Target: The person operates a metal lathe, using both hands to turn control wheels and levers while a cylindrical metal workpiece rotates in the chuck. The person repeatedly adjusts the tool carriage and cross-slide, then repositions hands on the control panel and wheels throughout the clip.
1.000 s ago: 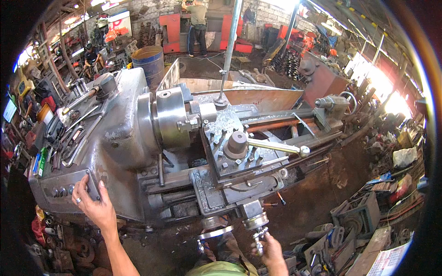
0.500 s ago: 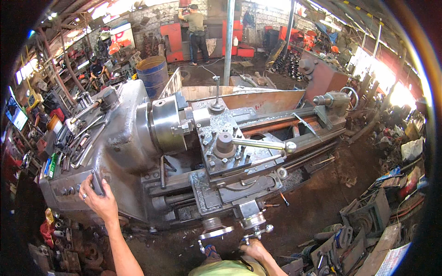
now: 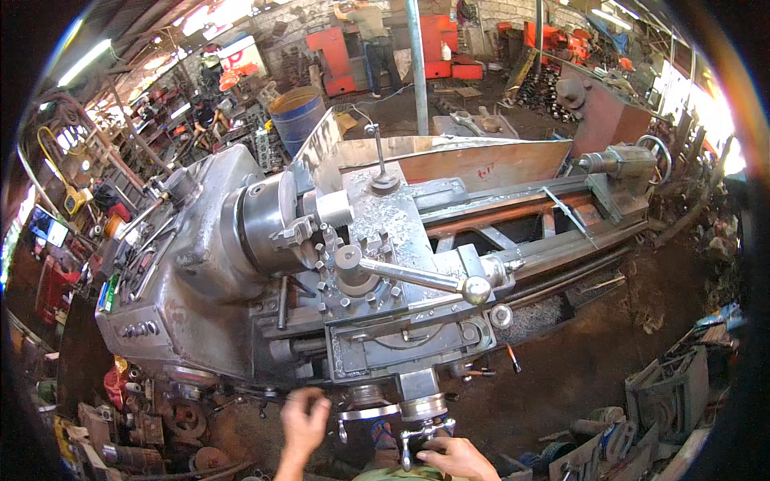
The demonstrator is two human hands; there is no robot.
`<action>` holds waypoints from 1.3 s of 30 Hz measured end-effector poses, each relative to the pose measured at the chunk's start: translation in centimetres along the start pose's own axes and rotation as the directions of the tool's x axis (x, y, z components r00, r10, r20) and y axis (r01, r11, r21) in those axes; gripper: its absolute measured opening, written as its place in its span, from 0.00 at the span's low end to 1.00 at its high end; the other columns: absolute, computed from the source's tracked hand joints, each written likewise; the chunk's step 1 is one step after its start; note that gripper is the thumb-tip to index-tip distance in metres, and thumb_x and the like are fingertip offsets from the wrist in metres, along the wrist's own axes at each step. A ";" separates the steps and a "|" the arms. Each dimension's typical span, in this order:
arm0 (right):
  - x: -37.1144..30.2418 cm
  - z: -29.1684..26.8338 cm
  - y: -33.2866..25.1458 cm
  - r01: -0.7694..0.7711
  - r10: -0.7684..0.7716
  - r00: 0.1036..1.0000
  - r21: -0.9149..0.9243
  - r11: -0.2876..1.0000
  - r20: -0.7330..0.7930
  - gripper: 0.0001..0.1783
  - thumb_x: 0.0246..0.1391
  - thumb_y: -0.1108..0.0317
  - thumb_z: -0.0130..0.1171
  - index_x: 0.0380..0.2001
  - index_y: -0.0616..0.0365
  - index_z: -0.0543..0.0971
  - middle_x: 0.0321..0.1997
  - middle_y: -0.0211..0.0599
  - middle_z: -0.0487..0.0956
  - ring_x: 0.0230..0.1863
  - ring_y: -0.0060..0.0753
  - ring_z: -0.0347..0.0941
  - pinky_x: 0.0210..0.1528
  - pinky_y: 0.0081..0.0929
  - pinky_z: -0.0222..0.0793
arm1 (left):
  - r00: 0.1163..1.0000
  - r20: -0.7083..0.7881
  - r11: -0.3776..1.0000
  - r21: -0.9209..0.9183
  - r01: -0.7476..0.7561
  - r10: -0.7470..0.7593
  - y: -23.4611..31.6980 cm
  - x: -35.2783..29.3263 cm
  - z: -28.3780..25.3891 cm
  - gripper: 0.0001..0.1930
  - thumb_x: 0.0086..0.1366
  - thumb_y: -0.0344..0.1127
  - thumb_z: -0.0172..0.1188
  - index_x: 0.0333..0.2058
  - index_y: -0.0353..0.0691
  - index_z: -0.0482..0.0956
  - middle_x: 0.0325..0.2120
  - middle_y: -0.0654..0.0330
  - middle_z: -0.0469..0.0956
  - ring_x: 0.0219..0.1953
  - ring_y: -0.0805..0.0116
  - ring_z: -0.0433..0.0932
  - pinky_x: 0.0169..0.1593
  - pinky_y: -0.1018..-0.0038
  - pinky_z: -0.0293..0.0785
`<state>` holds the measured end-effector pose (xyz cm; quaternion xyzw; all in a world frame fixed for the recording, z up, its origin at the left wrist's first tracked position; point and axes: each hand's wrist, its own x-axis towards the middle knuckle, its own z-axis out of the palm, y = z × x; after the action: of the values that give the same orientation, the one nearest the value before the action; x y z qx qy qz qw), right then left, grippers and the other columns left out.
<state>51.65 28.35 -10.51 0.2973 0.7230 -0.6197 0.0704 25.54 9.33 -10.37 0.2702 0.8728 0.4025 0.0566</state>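
Observation:
A metal lathe fills the middle. Its chuck (image 3: 271, 216) holds a short shiny cylindrical workpiece (image 3: 334, 208), near the bolted tool post (image 3: 353, 276) with its long ball-ended lever (image 3: 413, 275). My right hand (image 3: 459, 458) is closed at the small crank handle (image 3: 423, 439) on the front of the cross slide. Just left of the larger handwheel (image 3: 369, 414), my left hand (image 3: 305, 425) hangs in the air, fingers apart and slightly blurred, holding nothing. Metal chips lie on the slide (image 3: 393, 212). A control panel with knobs (image 3: 138, 329) sits on the headstock front.
Wrenches and other tools (image 3: 148, 260) lie on top of the headstock (image 3: 204, 232). Behind the lathe stand a blue drum (image 3: 297, 120) and a post (image 3: 416, 72); a person (image 3: 370, 40) stands farther back. Scrap metal parts crowd the floor at lower left and lower right.
My left hand has left the headstock panel and moved right and toward me. My right hand stays at the crank, whose handle has turned. The whole view has shifted.

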 end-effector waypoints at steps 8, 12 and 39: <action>-0.4 -3.1 1.6 -0.099 0.106 0.987 0.064 0.993 -0.120 0.20 0.53 0.59 0.65 0.43 0.64 0.83 0.39 0.51 0.84 0.42 0.41 0.82 0.47 0.34 0.75 | 0.761 0.615 0.967 0.008 0.255 -0.205 -0.9 -6.2 6.7 0.25 0.65 0.50 0.60 0.52 0.37 0.77 0.42 0.49 0.82 0.46 0.54 0.82 0.50 0.63 0.75; -0.4 -3.4 1.5 -0.122 0.127 0.978 0.043 0.992 -0.166 0.20 0.54 0.58 0.64 0.43 0.64 0.83 0.39 0.51 0.84 0.42 0.41 0.82 0.47 0.34 0.75 | 0.614 0.739 0.958 0.168 0.233 -0.279 -3.5 -5.9 7.1 0.28 0.64 0.55 0.59 0.55 0.40 0.76 0.47 0.50 0.81 0.51 0.54 0.80 0.54 0.62 0.75; 2.2 -2.1 3.8 -0.065 0.043 0.962 -0.072 0.995 -0.270 0.36 0.49 0.51 0.68 0.54 0.67 0.75 0.46 0.56 0.80 0.45 0.47 0.78 0.49 0.38 0.73 | 0.473 0.500 0.680 0.411 0.607 -0.725 -21.3 -16.3 4.1 0.26 0.63 0.50 0.59 0.53 0.38 0.79 0.48 0.47 0.80 0.49 0.51 0.80 0.52 0.60 0.74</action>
<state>52.41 31.28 -14.36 0.3950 0.7416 -0.5422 0.0005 31.53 -7.63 -30.64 0.0295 0.8672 0.1543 0.4725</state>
